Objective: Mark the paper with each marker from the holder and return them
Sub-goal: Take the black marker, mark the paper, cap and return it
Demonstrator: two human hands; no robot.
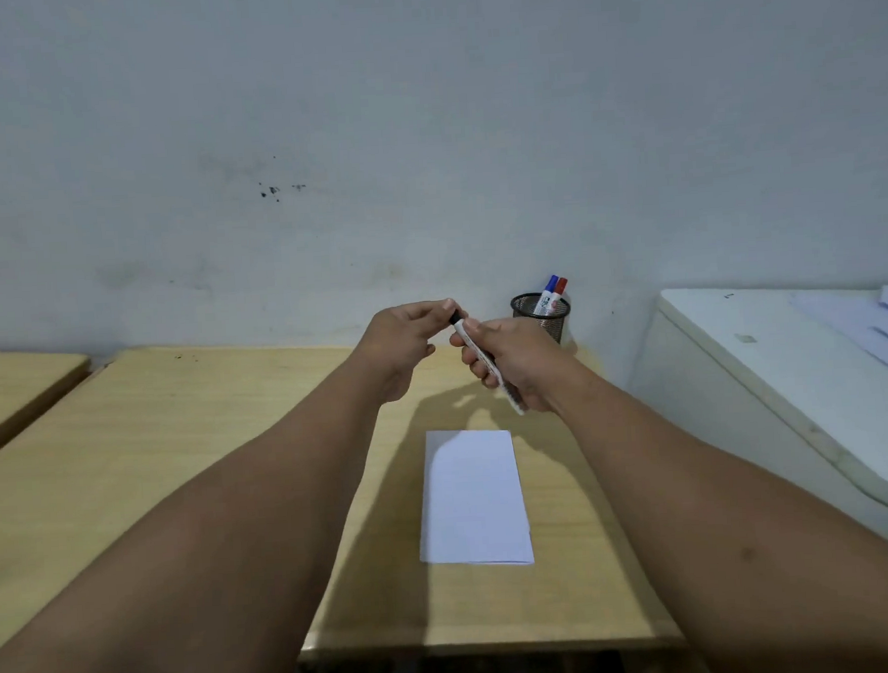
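A white folded paper (473, 499) lies flat on the wooden table (191, 452), with no marks that I can see. Above its far end I hold a white marker (463, 332) with a black cap. My right hand (510, 366) is wrapped around the marker's barrel. My left hand (406, 341) pinches the black cap at the marker's upper end. A black mesh holder (543, 318) stands at the back by the wall, just behind my right hand. A blue marker (550, 285) and a red marker (561, 287) stick up out of it.
A white machine like a printer (773, 370) fills the right side, close to my right forearm, with loose sheets on top. A second wooden table (17, 379) stands at the far left. The grey wall rises right behind the holder.
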